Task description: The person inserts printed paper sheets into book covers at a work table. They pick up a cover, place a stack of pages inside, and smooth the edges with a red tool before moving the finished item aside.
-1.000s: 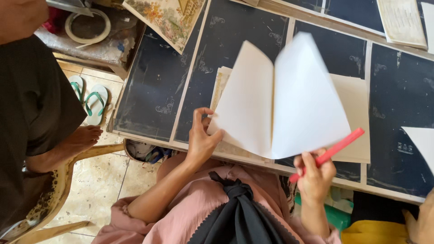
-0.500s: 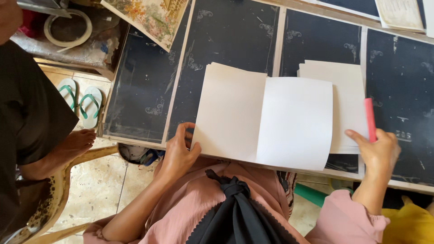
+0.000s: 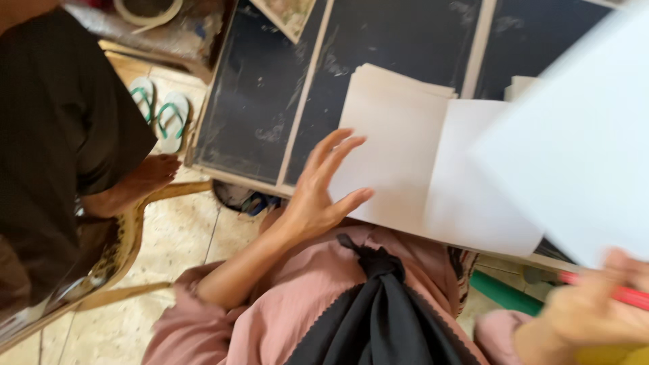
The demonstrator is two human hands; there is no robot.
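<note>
Left hand is seen open, fingers spread, laid at the near left edge of a stack of white paper sheets on the dark table. Right hand is blurred at lower right, closed around a red pencil; a white sheet is raised above it, though whether that hand grips it cannot be told. Another person in a black top is seated at left, green sandals on the floor
</note>
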